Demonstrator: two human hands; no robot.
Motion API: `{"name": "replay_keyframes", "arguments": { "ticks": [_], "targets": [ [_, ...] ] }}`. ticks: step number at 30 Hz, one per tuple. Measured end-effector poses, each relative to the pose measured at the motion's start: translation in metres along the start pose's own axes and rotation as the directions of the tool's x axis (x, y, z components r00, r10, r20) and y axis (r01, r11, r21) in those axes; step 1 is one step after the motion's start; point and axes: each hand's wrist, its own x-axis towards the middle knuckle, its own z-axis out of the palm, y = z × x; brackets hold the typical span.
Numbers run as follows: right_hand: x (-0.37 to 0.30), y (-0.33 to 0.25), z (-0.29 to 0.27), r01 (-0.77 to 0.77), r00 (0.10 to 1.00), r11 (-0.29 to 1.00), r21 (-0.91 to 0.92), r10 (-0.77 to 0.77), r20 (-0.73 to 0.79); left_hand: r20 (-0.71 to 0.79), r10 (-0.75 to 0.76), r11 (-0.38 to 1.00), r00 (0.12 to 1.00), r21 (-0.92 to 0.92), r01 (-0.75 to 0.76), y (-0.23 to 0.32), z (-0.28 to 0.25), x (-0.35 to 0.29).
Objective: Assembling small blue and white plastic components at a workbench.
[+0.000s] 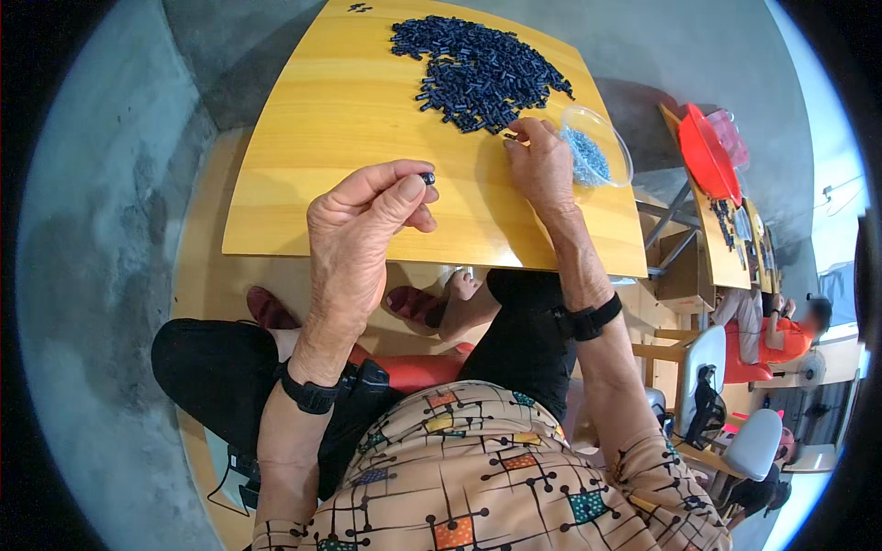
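One small black piece pinched up over the near side of the bench

From where I stand, the left hand [354, 207] holds a small black piece [428, 178] above the near part of the wooden bench [367, 110], its fingers [404, 191] closed on it, thumb against forefinger. I'd guess it is gripped by the tips like that so one end is left free and in plain sight. That end pokes out to the right, toward the other hand; the long axis seems to lie roughly crosswise, though the thumb and forefinger cover most of the length.

The right hand [542, 167] is at the near edge of the loose pile of black pieces [478, 73], fingertips drawn together and pointing left. Something dark shows there, but I can't tell whether it is gripped. Just beside that hand, on its right, is a clear round tub [621, 151] with blue-grey bits [586, 158] in it. Pile and tub probably sit there to be within easy reach; the pile's pieces point every which way
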Motion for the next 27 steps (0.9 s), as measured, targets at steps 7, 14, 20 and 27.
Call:
{"name": "replay_keyframes", "arguments": {
  "ticks": [7, 14, 20, 27],
  "targets": [
    [0.000, 0.008, 0.003, 0.009, 0.999, 0.993, -0.115, -0.014, -0.040, -0.028, 0.003, 1.000, 1.000, -0.023, -0.003, -0.004, -0.004, 0.002],
    [0.010, 0.009, 0.015, -0.065, 0.998, 0.987, -0.144, 0.063, -0.020, -0.016, 0.002, 1.000, 1.000, -0.018, -0.002, -0.002, 0.000, 0.001],
    [-0.005, -0.035, -0.026, -0.429, 0.898, 0.711, 0.557, 0.270, 0.347, 0.007, 0.037, 0.999, 0.999, 0.002, -0.037, 0.005, -0.001, 0.001],
    [-0.045, -0.117, -0.065, -0.425, 0.902, 0.211, 0.880, 0.020, 0.431, 0.054, 0.058, 0.994, 0.997, 0.092, -0.063, 0.016, 0.005, -0.008]
  ]
}}
